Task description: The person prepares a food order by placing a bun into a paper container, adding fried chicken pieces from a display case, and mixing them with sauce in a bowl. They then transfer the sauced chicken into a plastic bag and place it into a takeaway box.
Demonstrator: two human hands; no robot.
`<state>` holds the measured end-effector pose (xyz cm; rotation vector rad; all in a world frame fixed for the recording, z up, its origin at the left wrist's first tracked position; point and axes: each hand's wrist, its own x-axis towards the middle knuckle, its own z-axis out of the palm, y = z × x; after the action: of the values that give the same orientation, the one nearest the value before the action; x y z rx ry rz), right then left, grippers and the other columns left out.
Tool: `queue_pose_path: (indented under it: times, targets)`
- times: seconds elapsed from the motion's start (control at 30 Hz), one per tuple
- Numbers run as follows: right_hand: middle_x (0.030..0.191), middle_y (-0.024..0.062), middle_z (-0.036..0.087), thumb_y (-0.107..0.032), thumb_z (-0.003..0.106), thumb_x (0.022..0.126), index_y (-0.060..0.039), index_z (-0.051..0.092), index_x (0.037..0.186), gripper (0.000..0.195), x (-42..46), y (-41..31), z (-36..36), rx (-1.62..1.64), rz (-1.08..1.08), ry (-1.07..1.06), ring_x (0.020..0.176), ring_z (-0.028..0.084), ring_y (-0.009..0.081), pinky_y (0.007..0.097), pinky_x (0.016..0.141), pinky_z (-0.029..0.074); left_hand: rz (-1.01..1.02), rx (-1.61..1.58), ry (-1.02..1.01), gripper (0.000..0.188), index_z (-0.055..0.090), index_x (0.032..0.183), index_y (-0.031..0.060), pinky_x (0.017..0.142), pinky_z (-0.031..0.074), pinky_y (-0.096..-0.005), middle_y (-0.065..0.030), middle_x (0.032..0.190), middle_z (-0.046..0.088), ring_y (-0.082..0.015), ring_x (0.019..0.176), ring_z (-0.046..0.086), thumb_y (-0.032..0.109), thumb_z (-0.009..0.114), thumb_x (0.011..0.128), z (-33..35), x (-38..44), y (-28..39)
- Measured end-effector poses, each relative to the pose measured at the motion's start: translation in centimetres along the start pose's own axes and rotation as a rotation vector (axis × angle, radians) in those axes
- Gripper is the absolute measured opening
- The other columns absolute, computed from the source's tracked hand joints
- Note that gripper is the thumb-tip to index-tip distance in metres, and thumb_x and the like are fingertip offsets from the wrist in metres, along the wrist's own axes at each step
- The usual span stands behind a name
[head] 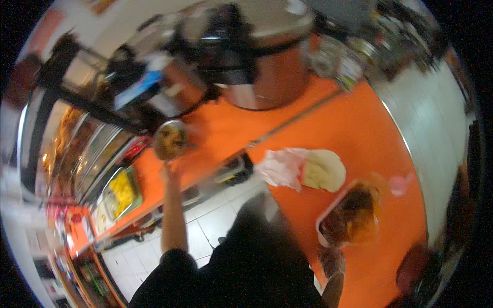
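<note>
My left hand is stretched out over the orange counter, gripping a round metal container from below; blur hides the exact grip. Brown food pieces fill the container. Low on the right, my right hand, blurred and seemingly in a clear plastic glove, is at the near end of a light-rimmed tray. Dark brown and orange food lies in that tray. Whether the right fingers hold anything is not clear. Beyond the tray, a pale flatbread lies partly on crumpled pinkish-white paper.
A lit glass display case stands at left, beside a tray of yellow food. Large round pots stand at the back of the orange counter. White floor tiles show between the counter sections.
</note>
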<state>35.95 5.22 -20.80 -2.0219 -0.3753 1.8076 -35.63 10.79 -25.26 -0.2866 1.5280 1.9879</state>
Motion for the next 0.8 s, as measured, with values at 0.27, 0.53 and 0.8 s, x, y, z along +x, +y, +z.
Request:
queue_pose_path:
  times: [0.27, 0.53, 0.8]
  targets:
    - [0.089, 0.0138, 0.071, -0.022, 0.056, 0.094, -0.0039, 0.067, 0.108, 0.026, -6.1, -8.2, -2.9, -0.537, -0.392, 0.452, 0.068, 0.067, 0.0193, 0.0351, 0.066, 0.055, 0.723, 1.410, -0.319, 0.038, 0.061, 0.121, 0.0020, 0.086, 0.051, -0.0416, -0.0159, 0.120, 0.065, -0.0312, 0.105, 0.062, 0.023, 0.070, 0.090, -5.6, 6.3, 7.4]
    - [0.102, 0.0126, 0.071, -0.012, 0.058, 0.093, 0.0002, 0.062, 0.121, 0.030, -8.2, -9.9, 1.9, -0.023, -0.581, 0.666, 0.074, 0.066, 0.0173, 0.0301, 0.066, 0.053, 0.920, 1.545, -0.616, 0.037, 0.062, 0.121, -0.0016, 0.098, 0.048, -0.0412, -0.0204, 0.129, 0.062, -0.0313, 0.118, 0.057, 0.019, 0.070, 0.091, -3.8, 3.0, 13.4]
    - [0.113, 0.0146, 0.069, -0.019, 0.061, 0.094, -0.0011, 0.054, 0.134, 0.045, -12.3, -9.4, 1.9, 0.193, -0.941, 0.678, 0.086, 0.066, 0.0174, 0.0284, 0.072, 0.052, 0.214, 0.892, -0.848, 0.056, 0.050, 0.137, 0.0009, 0.103, 0.044, -0.0429, -0.0132, 0.136, 0.054, -0.0274, 0.121, 0.055, 0.022, 0.069, 0.088, 13.1, -16.7, 17.8]
